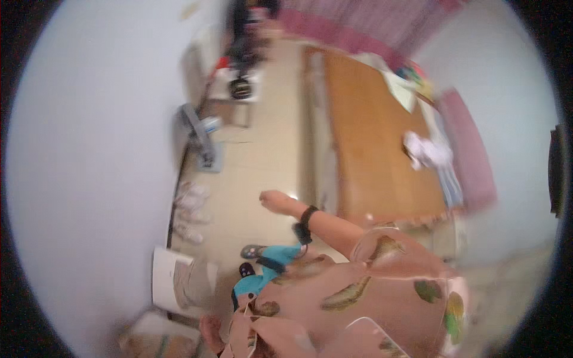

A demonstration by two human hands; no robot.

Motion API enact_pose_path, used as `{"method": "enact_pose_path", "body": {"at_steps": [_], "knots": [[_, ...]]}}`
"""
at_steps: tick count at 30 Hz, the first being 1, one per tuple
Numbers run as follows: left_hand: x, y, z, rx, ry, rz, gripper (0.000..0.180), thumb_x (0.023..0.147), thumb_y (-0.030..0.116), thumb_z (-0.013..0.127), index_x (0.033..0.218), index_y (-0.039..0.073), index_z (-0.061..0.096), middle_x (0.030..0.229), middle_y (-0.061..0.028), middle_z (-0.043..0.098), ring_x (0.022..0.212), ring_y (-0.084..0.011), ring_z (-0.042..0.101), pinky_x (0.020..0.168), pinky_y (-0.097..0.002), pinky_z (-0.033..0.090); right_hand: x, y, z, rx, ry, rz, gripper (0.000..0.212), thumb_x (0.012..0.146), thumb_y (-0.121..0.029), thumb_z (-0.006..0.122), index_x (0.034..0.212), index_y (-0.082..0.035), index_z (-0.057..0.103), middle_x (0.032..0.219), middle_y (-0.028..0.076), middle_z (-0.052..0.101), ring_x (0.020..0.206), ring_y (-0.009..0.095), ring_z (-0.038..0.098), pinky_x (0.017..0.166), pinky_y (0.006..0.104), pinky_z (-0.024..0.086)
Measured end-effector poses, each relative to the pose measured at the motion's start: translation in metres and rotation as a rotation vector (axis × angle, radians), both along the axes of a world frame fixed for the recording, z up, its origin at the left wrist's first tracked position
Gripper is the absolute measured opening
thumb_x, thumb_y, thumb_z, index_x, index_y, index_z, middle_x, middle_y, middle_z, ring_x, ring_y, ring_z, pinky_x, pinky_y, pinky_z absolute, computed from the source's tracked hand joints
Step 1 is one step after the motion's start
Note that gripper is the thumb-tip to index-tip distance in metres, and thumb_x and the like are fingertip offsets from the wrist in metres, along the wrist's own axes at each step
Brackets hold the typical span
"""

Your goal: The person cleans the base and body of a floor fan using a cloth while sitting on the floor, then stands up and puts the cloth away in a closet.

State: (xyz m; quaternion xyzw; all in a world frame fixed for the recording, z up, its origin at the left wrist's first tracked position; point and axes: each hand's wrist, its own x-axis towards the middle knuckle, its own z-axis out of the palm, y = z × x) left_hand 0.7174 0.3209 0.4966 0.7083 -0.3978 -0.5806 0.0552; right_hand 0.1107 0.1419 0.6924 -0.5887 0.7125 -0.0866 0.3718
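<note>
My right hand [277,201] is held out over the tiled floor, beside the long edge of the bed. Its fingers look loosely curled in, and nothing shows in them. A black wristband [308,217] sits on that wrist, with a dark piece hanging from it. My left hand [210,332] is low at the lower edge, close to the front of my pink leaf-patterned shirt [346,298]. Blur and its position hide how its fingers are set. It is nearest to a white bin-like container [171,280].
A bed with a brown mat [376,143] stands right, with crumpled pale cloth [430,150] on it. Several shoes [192,212] line the left wall. Beyond them are a grey scale-like object [209,156] and a small table [230,107]. Pink curtains [358,27] hang behind.
</note>
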Motion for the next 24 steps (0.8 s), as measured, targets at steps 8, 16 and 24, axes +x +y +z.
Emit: {"method": "enact_pose_path", "body": {"at_steps": [8, 16, 24], "knots": [[-0.074, -0.218, 0.03, -0.062, 0.351, 0.102, 0.013, 0.09, 0.018, 0.059, 0.092, 0.006, 0.055, 0.076, -0.0145, 0.06, 0.051, -0.0253, 0.057, 0.039, -0.036, 0.042, -0.076, 0.221, 0.126, 0.031, 0.052, -0.918, 0.027, 0.088, -0.018, 0.056, 0.11, -0.004, 0.061, 0.104, 0.017, 0.067, 0.094, 0.034, 0.065, 0.082, 0.0409, 0.052], [-0.229, -0.289, 0.067, -0.125, 0.499, -0.299, 0.008, 0.091, 0.015, 0.056, 0.091, 0.007, 0.053, 0.07, -0.0059, 0.054, 0.056, -0.0176, 0.056, 0.04, -0.0258, 0.038, -0.02, 0.465, 0.084, -0.006, 0.227, -1.141, 0.028, 0.09, -0.023, 0.052, 0.108, -0.002, 0.06, 0.102, 0.021, 0.065, 0.095, 0.037, 0.063, 0.083, 0.044, 0.05], [-0.368, -0.177, 0.146, 0.039, 0.329, -0.656, 0.019, 0.091, 0.023, 0.056, 0.087, 0.004, 0.056, 0.073, -0.0088, 0.061, 0.055, -0.0181, 0.059, 0.045, -0.0268, 0.044, 0.035, 0.64, 0.025, 0.375, 0.194, -1.279, 0.036, 0.087, -0.02, 0.049, 0.117, -0.004, 0.06, 0.109, 0.022, 0.065, 0.103, 0.037, 0.062, 0.088, 0.0448, 0.049]]}}
